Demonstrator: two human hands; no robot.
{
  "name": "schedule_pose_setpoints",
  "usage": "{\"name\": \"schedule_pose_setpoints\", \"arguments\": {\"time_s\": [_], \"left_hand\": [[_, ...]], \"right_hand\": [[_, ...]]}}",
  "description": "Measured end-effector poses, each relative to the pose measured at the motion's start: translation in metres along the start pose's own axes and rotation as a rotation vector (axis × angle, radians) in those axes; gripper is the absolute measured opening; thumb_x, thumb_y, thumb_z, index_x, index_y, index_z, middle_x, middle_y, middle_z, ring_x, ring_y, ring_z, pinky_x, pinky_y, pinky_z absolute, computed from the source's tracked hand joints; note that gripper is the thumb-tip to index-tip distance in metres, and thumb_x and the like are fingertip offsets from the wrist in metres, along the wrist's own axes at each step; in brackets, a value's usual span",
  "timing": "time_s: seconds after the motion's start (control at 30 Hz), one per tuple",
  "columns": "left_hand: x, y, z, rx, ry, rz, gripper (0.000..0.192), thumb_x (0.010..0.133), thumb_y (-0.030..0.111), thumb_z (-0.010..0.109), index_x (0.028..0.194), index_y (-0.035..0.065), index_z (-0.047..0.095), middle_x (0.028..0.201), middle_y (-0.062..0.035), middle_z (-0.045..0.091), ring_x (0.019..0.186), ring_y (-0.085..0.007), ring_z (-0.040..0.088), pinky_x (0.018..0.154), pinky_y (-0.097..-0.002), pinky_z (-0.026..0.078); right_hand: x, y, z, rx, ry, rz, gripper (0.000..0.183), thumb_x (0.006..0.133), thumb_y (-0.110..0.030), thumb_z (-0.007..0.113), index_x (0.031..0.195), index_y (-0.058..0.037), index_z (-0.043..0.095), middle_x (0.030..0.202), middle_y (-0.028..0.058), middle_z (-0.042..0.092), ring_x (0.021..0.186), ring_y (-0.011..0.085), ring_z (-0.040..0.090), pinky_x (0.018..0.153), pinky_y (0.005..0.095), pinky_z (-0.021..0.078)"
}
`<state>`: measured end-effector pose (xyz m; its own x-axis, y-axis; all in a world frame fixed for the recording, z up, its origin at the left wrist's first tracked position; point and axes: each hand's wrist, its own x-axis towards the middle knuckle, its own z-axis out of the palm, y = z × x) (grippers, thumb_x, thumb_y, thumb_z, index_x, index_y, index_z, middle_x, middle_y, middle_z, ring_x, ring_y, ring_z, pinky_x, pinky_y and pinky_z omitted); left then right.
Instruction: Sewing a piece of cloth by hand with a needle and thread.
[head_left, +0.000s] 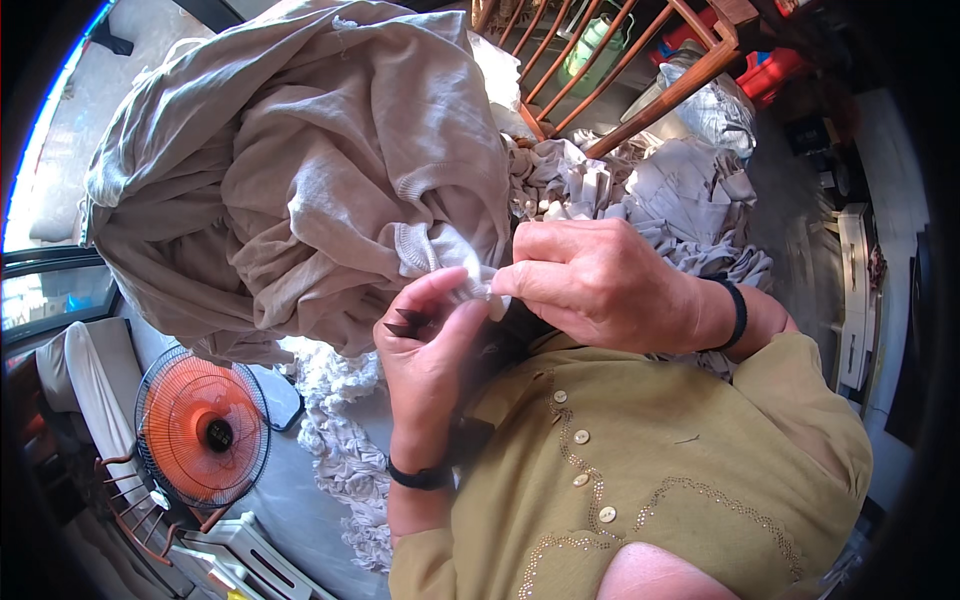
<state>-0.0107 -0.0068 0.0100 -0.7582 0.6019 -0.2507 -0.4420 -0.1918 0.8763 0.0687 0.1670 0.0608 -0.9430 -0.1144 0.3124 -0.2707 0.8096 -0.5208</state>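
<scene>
A large heap of beige knitted fabric lies before me, with ribbed edges near its lower right. My left hand pinches a ribbed end of the cloth between thumb and index finger. Two dark pointed metal tips, perhaps thread snips, stick out from its curled fingers; the rest of the tool is hidden. My right hand touches the left one at the fingertips and grips the same small piece of knit edge from the right.
An orange-bladed fan stands at the lower left beside a white plastic stool. Crumpled pale cloth lies on the floor. More cloth is piled behind my right hand, below a wooden slatted frame. A green flask stands beyond.
</scene>
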Motion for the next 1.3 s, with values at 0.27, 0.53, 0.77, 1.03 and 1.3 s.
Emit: {"name": "schedule_pose_setpoints", "arguments": {"time_s": [0.27, 0.53, 0.77, 1.03, 1.3], "left_hand": [[-0.001, -0.002, -0.003, -0.027, -0.002, -0.019, 0.027, 0.077, -0.004, 0.069, 0.103, -0.0009, 0.063, 0.084, -0.0006, 0.063, 0.071, -0.0045, 0.056, 0.065, -0.0177, 0.046], [-0.002, -0.001, -0.006, -0.154, -0.083, -0.034, 0.027, 0.079, -0.005, 0.066, 0.105, -0.0011, 0.061, 0.089, -0.004, 0.064, 0.077, -0.0079, 0.06, 0.071, -0.0203, 0.049], [-0.001, -0.003, -0.006, -0.176, -0.079, -0.015, 0.027, 0.078, -0.006, 0.066, 0.104, -0.001, 0.061, 0.09, -0.0038, 0.064, 0.077, -0.0075, 0.059, 0.071, -0.0203, 0.048], [-0.002, -0.005, -0.007, -0.139, -0.063, -0.007, 0.026, 0.078, -0.006, 0.066, 0.103, -0.0007, 0.061, 0.089, -0.0022, 0.063, 0.075, -0.0064, 0.057, 0.07, -0.0192, 0.047], [-0.002, -0.003, -0.008, -0.183, -0.091, -0.063, 0.026, 0.079, -0.004, 0.066, 0.104, -0.0008, 0.06, 0.092, -0.0037, 0.063, 0.079, -0.0082, 0.059, 0.073, -0.0211, 0.047]], "right_hand": [[0.002, -0.003, 0.006, -0.012, 0.063, 0.0, 0.006, 0.075, -0.007, 0.057, 0.078, -0.0027, 0.054, 0.078, 0.0085, 0.052, 0.068, 0.0256, 0.06, 0.055, 0.0339, 0.0502], [0.004, -0.005, 0.004, -0.032, 0.067, -0.009, 0.006, 0.075, -0.008, 0.057, 0.078, -0.0035, 0.054, 0.077, 0.0076, 0.051, 0.069, 0.0247, 0.06, 0.056, 0.0339, 0.0504], [0.005, -0.009, -0.001, -0.067, 0.009, 0.009, 0.006, 0.075, -0.008, 0.056, 0.076, -0.0035, 0.053, 0.077, 0.0075, 0.051, 0.07, 0.0243, 0.06, 0.056, 0.0336, 0.0505], [0.008, -0.012, 0.0, -0.076, -0.012, 0.026, 0.006, 0.075, -0.009, 0.056, 0.077, -0.0028, 0.055, 0.078, 0.0077, 0.051, 0.071, 0.0245, 0.06, 0.059, 0.0341, 0.051], [0.011, -0.008, -0.002, 0.004, 0.007, -0.017, 0.017, 0.071, 0.0, 0.06, 0.087, -0.0041, 0.057, 0.076, 0.0072, 0.051, 0.067, 0.0271, 0.057, 0.057, 0.0351, 0.0467]]}}
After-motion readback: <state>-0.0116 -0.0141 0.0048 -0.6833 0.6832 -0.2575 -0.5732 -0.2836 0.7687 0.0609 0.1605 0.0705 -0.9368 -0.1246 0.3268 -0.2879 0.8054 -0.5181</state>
